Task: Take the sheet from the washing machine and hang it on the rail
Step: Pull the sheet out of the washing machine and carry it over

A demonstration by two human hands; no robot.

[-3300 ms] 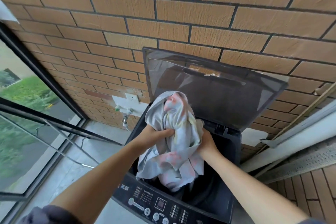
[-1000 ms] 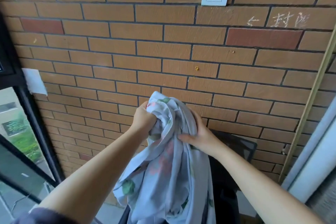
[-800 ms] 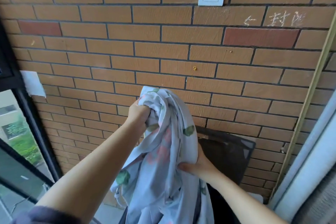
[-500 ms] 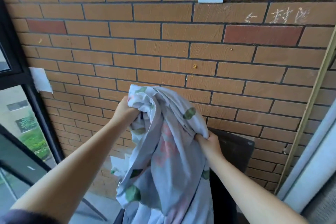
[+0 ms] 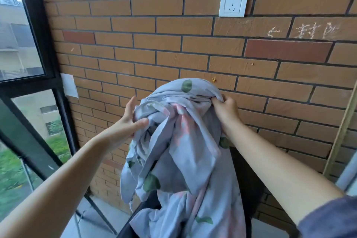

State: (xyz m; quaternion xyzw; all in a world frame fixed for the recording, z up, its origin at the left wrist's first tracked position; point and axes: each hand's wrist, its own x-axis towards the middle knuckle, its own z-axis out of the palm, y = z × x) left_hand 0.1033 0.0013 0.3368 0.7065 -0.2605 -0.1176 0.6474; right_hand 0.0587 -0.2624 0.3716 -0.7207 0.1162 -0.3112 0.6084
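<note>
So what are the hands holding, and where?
Both hold the flowery sheet at its bunched top: the left hand pinches the left side, and the right hand grips the upper right fold.

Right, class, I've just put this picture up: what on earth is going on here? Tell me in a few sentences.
A person holds a bunched, floral-printed sheet up in front of a brick wall. The left hand pinches one side of the bundle between thumb and fingers. The right hand grips a fold near the top. The rest of the sheet hangs down over the dark washing machine below. No rail is in view, so the hanging is not yet done.
</note>
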